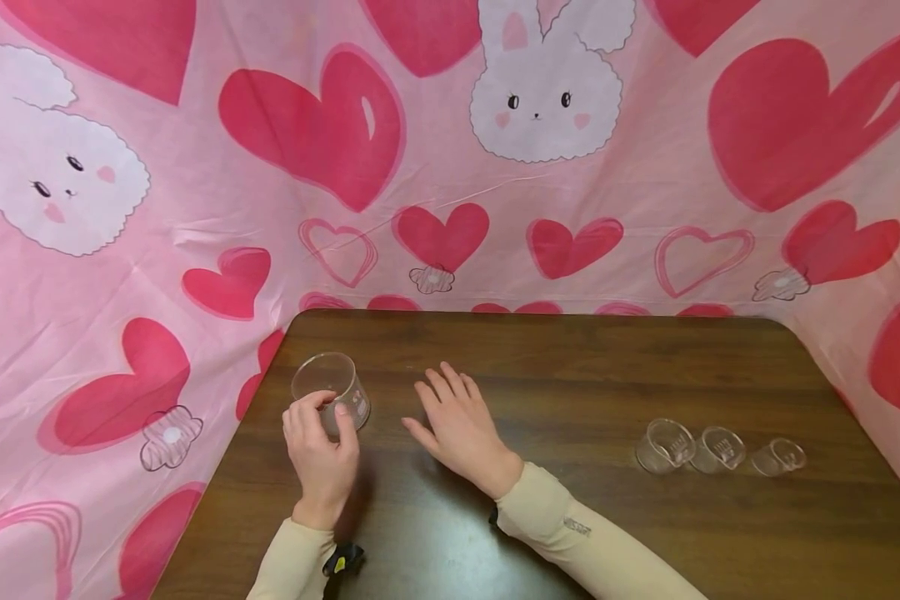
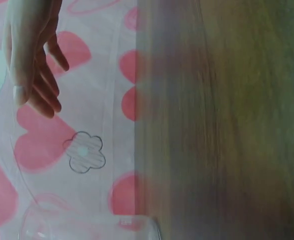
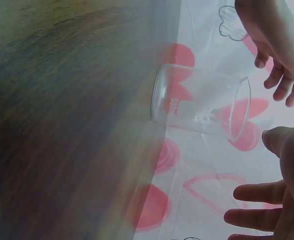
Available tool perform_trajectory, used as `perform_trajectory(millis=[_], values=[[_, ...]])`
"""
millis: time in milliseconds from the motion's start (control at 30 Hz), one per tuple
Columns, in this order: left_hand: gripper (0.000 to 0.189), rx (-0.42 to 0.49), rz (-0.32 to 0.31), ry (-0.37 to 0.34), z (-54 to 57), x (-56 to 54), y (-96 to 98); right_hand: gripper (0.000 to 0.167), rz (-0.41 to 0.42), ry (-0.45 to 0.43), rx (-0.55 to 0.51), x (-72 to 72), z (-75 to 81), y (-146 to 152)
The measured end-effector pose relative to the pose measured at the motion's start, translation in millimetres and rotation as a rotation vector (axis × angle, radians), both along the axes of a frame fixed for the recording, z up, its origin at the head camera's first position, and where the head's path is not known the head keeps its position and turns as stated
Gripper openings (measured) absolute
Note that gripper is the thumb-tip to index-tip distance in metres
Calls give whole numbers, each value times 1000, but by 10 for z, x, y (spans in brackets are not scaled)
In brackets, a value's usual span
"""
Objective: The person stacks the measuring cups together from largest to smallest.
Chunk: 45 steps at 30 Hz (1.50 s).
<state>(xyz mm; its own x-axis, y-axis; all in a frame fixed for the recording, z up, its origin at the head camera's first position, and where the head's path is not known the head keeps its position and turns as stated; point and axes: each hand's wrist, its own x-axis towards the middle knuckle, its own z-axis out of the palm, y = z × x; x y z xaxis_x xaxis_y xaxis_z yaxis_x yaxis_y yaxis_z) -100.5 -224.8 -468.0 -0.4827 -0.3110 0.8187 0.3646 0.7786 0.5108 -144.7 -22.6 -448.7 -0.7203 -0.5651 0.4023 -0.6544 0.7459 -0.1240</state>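
A large clear glass beaker (image 1: 352,400) stands upright at the left of the table, with printed markings on its side. My left hand (image 1: 322,442) is right by its near rim, fingers loosely bent; in the right wrist view that hand (image 3: 277,50) appears apart from the beaker (image 3: 199,100), higher than its rim. To the right of the beaker, my right hand (image 1: 465,433) hovers palm down over the table with fingers spread, holding nothing. The left wrist view catches the right hand (image 2: 34,60) at upper left and part of the beaker (image 2: 132,227) at the bottom.
Three smaller glass beakers stand in a row on the right: the largest (image 1: 665,447), a middle one (image 1: 718,450) and the smallest (image 1: 780,458). The dark wooden table (image 1: 555,367) meets a pink curtain (image 1: 630,192) with hearts and rabbits along its back and sides.
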Motion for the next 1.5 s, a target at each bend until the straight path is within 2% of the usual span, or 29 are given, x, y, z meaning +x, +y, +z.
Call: perform_trajectory(millis=[133,267,500,633,767,900,1100,1233,1500], values=[[21,56,11,15,-3,-1,-74,52,0,-13,9,-11,11,-36],[21,161,19,12,-5,8,-142,52,2,-26,16,-24,12,-74],[24,328,43,-82,17,-3,-240,53,10,-11,17,-44,-4,-137],[28,440,34,-113,-9,-18,-310,53,9,-12,9,-57,-13,-167],[29,514,22,-153,-55,-32,-428,53,12,15,11,-93,-17,-214],[29,501,33,-234,-135,-48,-558,52,30,62,26,-123,0,-279],[29,404,74,-322,-252,-101,-708,48,44,98,68,-154,54,-406],[31,414,73,-362,-258,-127,-756,47,59,95,83,-176,96,-523],[35,413,17,-454,-214,-160,-761,45,80,92,88,-181,131,-714]])
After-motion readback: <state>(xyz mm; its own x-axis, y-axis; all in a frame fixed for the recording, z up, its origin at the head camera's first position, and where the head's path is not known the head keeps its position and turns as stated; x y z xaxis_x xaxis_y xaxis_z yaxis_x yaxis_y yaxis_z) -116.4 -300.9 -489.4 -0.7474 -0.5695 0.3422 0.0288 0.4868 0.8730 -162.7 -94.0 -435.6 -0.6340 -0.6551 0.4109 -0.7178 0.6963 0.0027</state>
